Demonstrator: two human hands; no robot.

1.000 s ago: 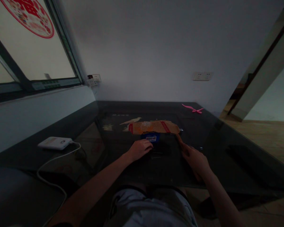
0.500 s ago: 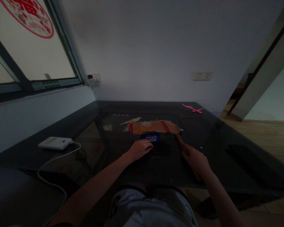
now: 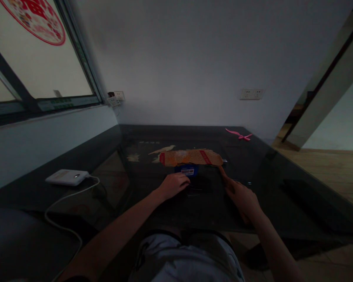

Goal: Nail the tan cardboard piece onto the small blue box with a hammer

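Note:
A torn brown cardboard strip [image 3: 191, 157] with red bands lies on the dark glass table [image 3: 276, 176]. A small blue box [image 3: 187, 170] sits just in front of it. My left hand [image 3: 173, 185] rests curled on the table beside the blue box and a dark flat object [image 3: 202, 184]. My right hand [image 3: 241, 196] grips a thin orange stick-like tool [image 3: 222, 171] whose tip touches the cardboard's right end. The dim light hides finer detail.
A white power bank [image 3: 66, 177] with a white cable [image 3: 59, 211] lies on the left ledge under the window. A pink ribbon-like scrap [image 3: 240, 135] lies at the table's far right. Pale paper scraps [image 3: 162, 149] lie behind the cardboard. Wall sockets sit behind.

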